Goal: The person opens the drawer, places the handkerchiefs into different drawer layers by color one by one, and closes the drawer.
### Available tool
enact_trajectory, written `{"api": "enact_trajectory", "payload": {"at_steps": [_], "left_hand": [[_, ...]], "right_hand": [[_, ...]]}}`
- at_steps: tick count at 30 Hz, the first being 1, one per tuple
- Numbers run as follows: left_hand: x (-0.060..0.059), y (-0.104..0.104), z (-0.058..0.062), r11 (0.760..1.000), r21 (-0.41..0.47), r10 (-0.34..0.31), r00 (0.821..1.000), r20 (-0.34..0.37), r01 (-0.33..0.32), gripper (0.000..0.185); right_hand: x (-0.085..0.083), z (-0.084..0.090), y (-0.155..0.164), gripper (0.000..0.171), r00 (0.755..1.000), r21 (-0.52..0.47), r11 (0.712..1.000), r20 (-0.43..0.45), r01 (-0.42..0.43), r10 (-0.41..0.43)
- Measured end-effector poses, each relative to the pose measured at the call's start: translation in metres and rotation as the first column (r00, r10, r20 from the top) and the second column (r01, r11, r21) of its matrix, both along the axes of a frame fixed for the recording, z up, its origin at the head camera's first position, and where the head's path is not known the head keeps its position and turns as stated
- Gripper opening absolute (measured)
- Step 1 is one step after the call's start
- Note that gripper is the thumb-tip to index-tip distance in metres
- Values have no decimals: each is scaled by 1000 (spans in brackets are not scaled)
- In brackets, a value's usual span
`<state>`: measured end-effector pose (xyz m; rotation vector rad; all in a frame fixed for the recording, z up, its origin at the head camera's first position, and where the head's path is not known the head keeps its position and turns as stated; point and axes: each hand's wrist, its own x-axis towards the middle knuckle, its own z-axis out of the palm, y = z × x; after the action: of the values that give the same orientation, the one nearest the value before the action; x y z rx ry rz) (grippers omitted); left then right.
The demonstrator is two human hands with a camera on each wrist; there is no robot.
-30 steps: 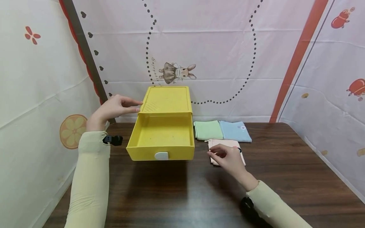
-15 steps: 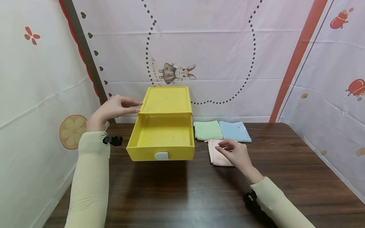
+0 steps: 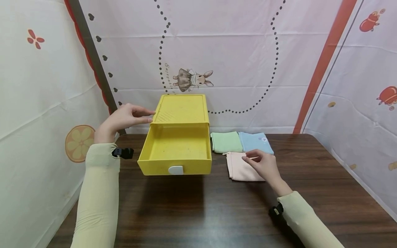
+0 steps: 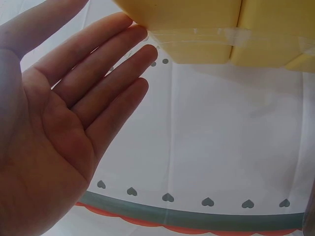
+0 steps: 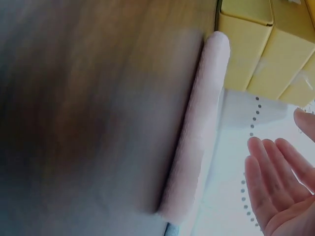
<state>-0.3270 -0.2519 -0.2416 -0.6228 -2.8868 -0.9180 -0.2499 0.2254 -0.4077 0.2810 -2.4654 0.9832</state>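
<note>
A yellow drawer box point(image 3: 181, 110) stands at the back of the dark wooden table point(image 3: 192, 210), its drawer point(image 3: 176, 151) pulled out and bare inside. My left hand point(image 3: 131, 115) is open, and its straight fingers touch the box's upper left edge; the left wrist view shows the same left hand point(image 4: 83, 113) with fingertips on the yellow box point(image 4: 192, 24). My right hand point(image 3: 262, 163) hovers relaxed over the right part of a folded pink cloth point(image 3: 240, 168) and holds nothing. The right wrist view has the open right hand point(image 5: 275, 191) beside the pink cloth point(image 5: 197, 142).
A folded green cloth point(image 3: 226, 142) and a folded blue cloth point(image 3: 255, 142) lie side by side behind the pink one, right of the drawer. Printed fabric walls point(image 3: 235, 51) close in the table at the back and both sides.
My right hand has moved rightward and a little farther back, from the pink cloth's left edge to its right part. The left hand and the box have stayed put.
</note>
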Motion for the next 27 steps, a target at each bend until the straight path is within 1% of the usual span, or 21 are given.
{"api": "enact_trajectory", "payload": {"at_steps": [3,13,19,27], "left_hand": [[0,0,0,1000,0,-4,1000,1,4,49],[-1,1,0,1000,2,-6,1000,-1,6,49],[-1,1,1,1000,-1,-3,1000,2,3,50],[0,0,1,1000,-1,-2,1000,4,2,49]], "right_hand": [[-1,-1,4,31,1000,7,1000,23,13,-13],[-7,-4,17,36,991,13,996,98,94,-94],[-9,-3,23,38,974,37,988,166,148,-152],[-11,-1,29,39,947,55,980,254,190,-198]]}}
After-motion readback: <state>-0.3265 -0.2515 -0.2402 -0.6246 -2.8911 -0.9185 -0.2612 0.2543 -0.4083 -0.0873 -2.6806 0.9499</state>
